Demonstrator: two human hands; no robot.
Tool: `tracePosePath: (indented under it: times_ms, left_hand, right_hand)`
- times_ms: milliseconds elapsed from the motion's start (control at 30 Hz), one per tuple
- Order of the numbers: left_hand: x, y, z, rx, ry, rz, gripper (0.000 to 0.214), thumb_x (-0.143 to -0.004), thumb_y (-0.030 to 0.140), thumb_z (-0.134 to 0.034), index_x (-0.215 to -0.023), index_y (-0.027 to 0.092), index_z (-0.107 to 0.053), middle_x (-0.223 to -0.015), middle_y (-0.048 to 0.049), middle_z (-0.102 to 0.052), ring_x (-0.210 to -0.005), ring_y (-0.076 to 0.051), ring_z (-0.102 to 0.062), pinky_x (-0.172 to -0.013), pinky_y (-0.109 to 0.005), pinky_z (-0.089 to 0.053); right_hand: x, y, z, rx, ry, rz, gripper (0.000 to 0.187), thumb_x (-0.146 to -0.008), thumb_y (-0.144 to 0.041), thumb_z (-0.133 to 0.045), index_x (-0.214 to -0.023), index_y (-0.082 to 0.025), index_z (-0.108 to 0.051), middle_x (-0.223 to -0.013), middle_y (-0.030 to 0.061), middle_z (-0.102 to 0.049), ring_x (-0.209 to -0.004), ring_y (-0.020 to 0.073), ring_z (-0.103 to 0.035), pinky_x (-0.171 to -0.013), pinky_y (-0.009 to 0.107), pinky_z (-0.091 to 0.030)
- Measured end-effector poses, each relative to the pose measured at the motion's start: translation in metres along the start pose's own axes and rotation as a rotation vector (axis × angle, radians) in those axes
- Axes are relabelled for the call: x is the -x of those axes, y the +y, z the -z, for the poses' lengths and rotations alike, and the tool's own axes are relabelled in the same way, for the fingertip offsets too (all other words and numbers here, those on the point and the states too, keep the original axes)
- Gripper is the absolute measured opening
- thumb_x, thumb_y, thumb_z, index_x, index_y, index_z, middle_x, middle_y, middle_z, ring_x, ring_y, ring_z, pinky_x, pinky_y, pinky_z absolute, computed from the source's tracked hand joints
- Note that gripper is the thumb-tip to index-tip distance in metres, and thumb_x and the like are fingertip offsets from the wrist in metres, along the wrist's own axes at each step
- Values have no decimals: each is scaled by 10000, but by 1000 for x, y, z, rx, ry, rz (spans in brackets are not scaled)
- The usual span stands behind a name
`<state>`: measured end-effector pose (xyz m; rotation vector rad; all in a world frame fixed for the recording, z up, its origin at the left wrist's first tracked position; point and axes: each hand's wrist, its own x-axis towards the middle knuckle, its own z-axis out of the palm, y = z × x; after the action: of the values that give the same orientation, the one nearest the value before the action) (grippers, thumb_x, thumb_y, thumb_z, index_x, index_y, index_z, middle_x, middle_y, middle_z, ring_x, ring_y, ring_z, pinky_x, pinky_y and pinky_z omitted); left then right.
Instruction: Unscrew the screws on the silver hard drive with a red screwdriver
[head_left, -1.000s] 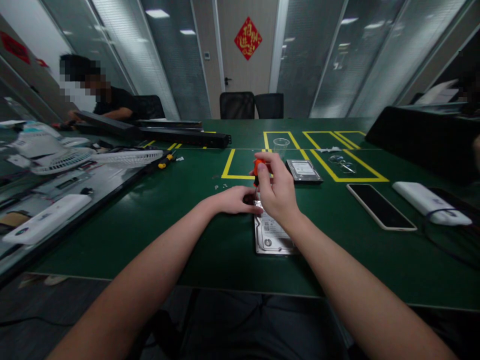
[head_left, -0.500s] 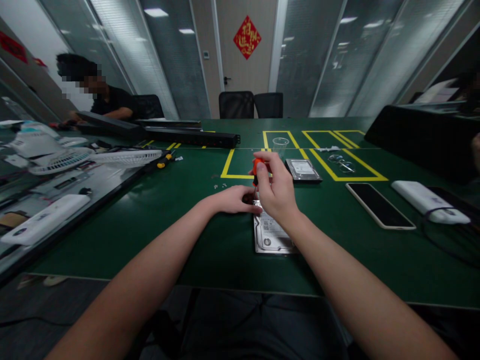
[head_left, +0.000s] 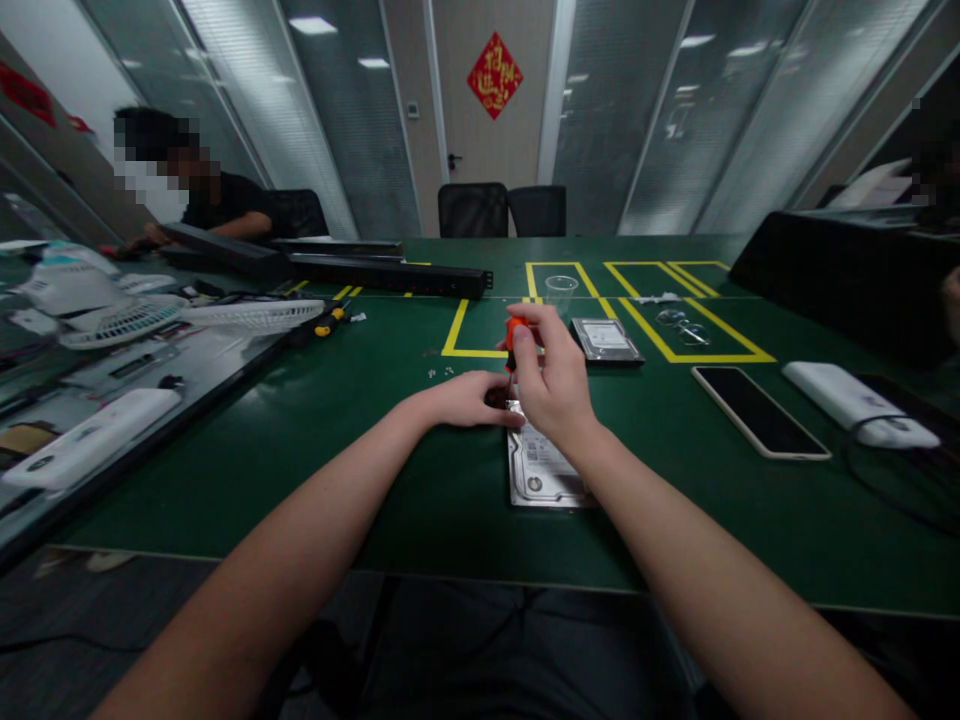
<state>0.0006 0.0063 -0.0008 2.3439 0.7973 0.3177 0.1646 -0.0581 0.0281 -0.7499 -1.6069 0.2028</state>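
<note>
Hard drive (head_left: 544, 470) beneath both hands, right hand (head_left: 555, 385) pinching orange screwdriver (head_left: 513, 335), left hand (head_left: 469, 398) flat against its corner

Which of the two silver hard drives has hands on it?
The nearer silver hard drive, under the left hand, right hand and orange-handled screwdriver; the farther one lies untouched.

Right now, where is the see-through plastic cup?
In the head view, the clear plastic cup stands on the green table inside a yellow-taped box, just beyond the right hand holding the orange-handled screwdriver, left of the farther silver hard drive.
</note>
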Motion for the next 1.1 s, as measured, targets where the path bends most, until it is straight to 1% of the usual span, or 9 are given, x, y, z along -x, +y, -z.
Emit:
tracePosePath:
  times_ms: [333, 667, 900, 1100]
  left_hand:
    - [1, 3, 1, 26, -7, 1, 533, -806, 576, -791, -1167, 192, -714, -1157, -91, -764, -1049, -285, -703, -906, -386, -526]
    - [1, 4, 1, 33, 0, 4, 506, -804, 561, -792, -1139, 191, -712, -1171, -94, -761, -1068, -288, -701, -913, -387, -528]
    - [1, 5, 1, 11, 19, 16, 511, -776, 557, -810, -1115, 186, -722, -1079, -91, -774, -1008, -296, -709, -889, -393, -527]
    - [1, 3, 0, -8, 1, 7, 524, -809, 598, -778, -1120, 184, -703, -1045, -86, -756, -1038, -301, -696, -921, -408, -520]
  right_hand:
    - [0, -1, 1, -1, -3, -1, 208, -1090, -312, -460, -1229, -247, -599, -1103, 63, -671, -898, 173, -706, -855, 395, -606]
    - [0, -2, 1, -1, -4, -10, 209, -1093, -348, -453, -1224, -271, -596, -1107, 62, -670, -896, 178, -698, -815, 385, -615]
    - [0, -2, 1, -4, -12, -18, 214, -1094, -350, -451, -1230, -269, -595, -1109, 65, -675, -930, 188, -692, -845, 397, -614]
    - [0, -2, 1, -3, -8, -13, 211, -1093, -339, -454, -1230, -263, -595, -1110, 64, -673, -910, 181, -698, -838, 395, -611]
